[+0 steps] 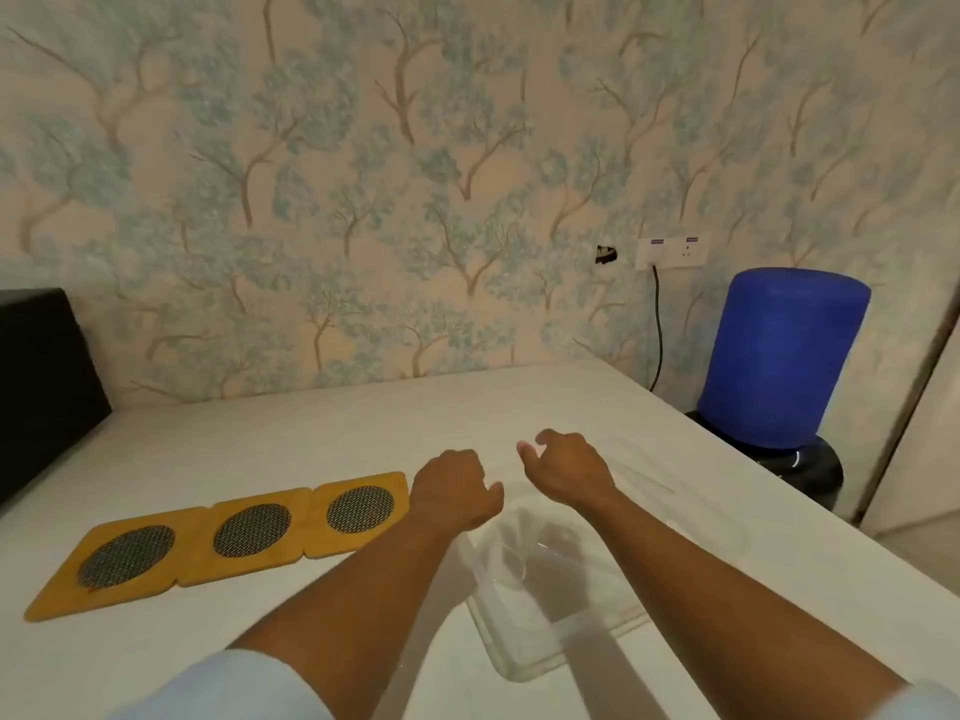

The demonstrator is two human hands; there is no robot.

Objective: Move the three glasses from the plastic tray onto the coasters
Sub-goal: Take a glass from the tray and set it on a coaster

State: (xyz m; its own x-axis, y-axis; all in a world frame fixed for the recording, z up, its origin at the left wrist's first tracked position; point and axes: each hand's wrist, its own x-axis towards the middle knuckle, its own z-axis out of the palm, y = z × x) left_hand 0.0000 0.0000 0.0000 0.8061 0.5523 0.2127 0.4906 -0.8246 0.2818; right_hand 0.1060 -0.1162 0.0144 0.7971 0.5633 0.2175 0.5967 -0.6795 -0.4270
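Observation:
Three yellow square coasters with dark mesh rounds lie in a row on the white table: left, middle, right. None bears a glass. A clear plastic tray sits to their right, near the front edge. Inside it I make out one clear glass; other glasses are hard to tell apart from the tray and partly behind my arms. My left hand hovers over the tray's far left corner, fingers curled down, holding nothing. My right hand hovers over the tray's far side, fingers loosely apart.
A black box stands at the table's back left. Right of the table a blue water bottle sits on a dark dispenser. A wall socket with a black cable is on the patterned wall behind.

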